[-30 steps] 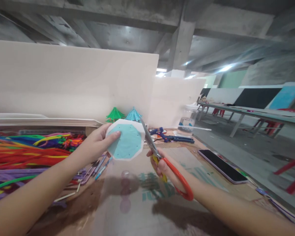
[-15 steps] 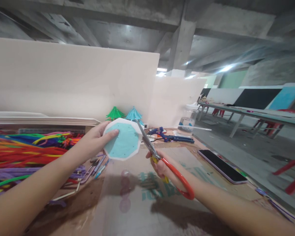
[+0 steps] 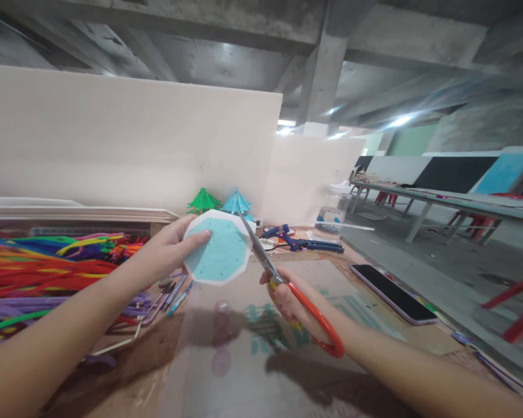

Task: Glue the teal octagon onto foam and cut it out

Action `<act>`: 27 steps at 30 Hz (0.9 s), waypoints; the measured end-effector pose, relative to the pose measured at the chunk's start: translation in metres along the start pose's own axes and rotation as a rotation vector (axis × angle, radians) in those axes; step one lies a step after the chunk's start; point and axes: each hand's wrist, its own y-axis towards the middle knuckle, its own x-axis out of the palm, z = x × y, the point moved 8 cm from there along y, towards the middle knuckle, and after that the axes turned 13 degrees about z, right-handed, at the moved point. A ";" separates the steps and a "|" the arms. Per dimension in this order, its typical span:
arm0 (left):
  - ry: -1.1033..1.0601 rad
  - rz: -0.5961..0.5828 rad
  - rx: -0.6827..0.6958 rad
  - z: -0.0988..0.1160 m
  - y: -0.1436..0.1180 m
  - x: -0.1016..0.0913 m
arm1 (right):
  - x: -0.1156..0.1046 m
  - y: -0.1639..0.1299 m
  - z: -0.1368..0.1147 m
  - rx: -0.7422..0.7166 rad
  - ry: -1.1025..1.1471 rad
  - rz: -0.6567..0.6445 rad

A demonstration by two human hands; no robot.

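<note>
Scissors (image 3: pixel 261 255) now closed against paper disc (image 3: pixel 218 247)

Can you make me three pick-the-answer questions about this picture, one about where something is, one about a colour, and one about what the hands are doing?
1. Where does the phone lie?
A. On the table, to the right of the scissors
B. On the pile of pipe cleaners
C. In the left hand

2. What colour is the big handle loop of the scissors?
A. Green
B. Orange-red
C. White

3. What is the left hand doing?
A. Lying flat on the table
B. Holding the phone
C. Holding up the paper shape

Answers:
1. A, the dark phone rests flat on the table's right side.
2. B, the loop by the right hand is orange-red.
3. C, its fingers pinch the teal shape with the white rim in the air, while the scissor blades meet its right edge.
</note>
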 end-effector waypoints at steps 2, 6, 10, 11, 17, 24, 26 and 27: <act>-0.008 -0.005 -0.010 -0.001 0.000 0.001 | 0.001 -0.001 0.000 0.004 -0.013 0.006; -0.046 -0.007 -0.022 -0.004 0.000 0.001 | 0.002 -0.003 -0.003 0.034 0.004 0.016; -0.060 -0.019 -0.047 -0.008 0.000 0.002 | 0.003 -0.003 -0.006 0.081 0.024 0.021; -0.059 -0.022 -0.052 -0.008 0.000 0.002 | 0.004 -0.003 -0.007 0.084 0.028 0.016; -0.064 -0.024 -0.065 -0.012 0.003 0.003 | 0.006 -0.004 -0.007 0.103 0.029 -0.002; -0.068 -0.064 -0.093 -0.023 0.005 0.003 | 0.010 -0.006 -0.004 0.104 0.041 -0.045; -0.038 -0.105 -0.069 -0.023 0.003 0.006 | 0.013 -0.007 -0.005 0.085 0.068 -0.076; -0.019 -0.143 -0.054 -0.022 0.001 0.009 | 0.015 -0.007 -0.007 0.074 0.078 -0.088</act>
